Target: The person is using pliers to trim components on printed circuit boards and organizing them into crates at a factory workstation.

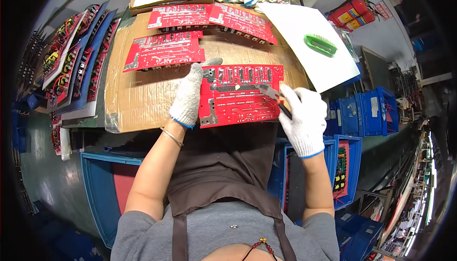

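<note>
A red circuit board point(238, 100) lies solder side up in front of me, at the near edge of the cardboard-covered table. My left hand point(189, 92), in a white glove, grips the board by its left edge; the thumb side reaches over its upper left corner. In my right hand point(304, 117), also gloved, is a pair of cutting pliers point(272, 94) with a dark handle. Their metal jaws rest on or just over the right half of the board, near the grey solder strip. Whether the jaws touch a lead cannot be made out.
Other red boards point(164, 50) lie farther back on the cardboard point(128, 99). A green brush point(320, 45) sits on white sheet point(297, 30) at the right. Boards stand upright in a rack point(81, 56) at the left. Blue crates point(97, 189) flank me below the table.
</note>
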{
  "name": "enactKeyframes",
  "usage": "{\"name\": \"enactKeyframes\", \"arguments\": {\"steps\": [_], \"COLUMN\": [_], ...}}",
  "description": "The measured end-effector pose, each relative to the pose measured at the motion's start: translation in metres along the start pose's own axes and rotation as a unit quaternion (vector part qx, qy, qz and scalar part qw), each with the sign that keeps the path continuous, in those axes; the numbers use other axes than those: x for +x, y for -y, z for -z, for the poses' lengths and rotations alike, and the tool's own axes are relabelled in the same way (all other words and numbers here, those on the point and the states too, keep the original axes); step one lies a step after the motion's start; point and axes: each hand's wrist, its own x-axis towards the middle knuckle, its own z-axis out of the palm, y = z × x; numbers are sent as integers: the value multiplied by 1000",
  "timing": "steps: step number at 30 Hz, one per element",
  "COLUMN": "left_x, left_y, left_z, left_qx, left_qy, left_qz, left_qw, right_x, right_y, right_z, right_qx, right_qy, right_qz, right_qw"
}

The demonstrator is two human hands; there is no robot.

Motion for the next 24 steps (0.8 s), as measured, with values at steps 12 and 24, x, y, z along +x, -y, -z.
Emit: {"name": "enactKeyframes", "arguments": {"steps": [12, 24], "left_x": [1, -2], "left_y": [1, -4], "left_z": [-1, -2], "left_qx": [-7, -2], "left_qy": [4, 21], "left_qz": [2, 4], "left_qw": [1000, 1000], "right_x": [15, 27], "right_y": [-22, 4], "right_z": [-26, 1], "right_qx": [80, -40], "right_qy": [58, 41], "right_qz": [-42, 56], "right_qw": [994, 997]}}
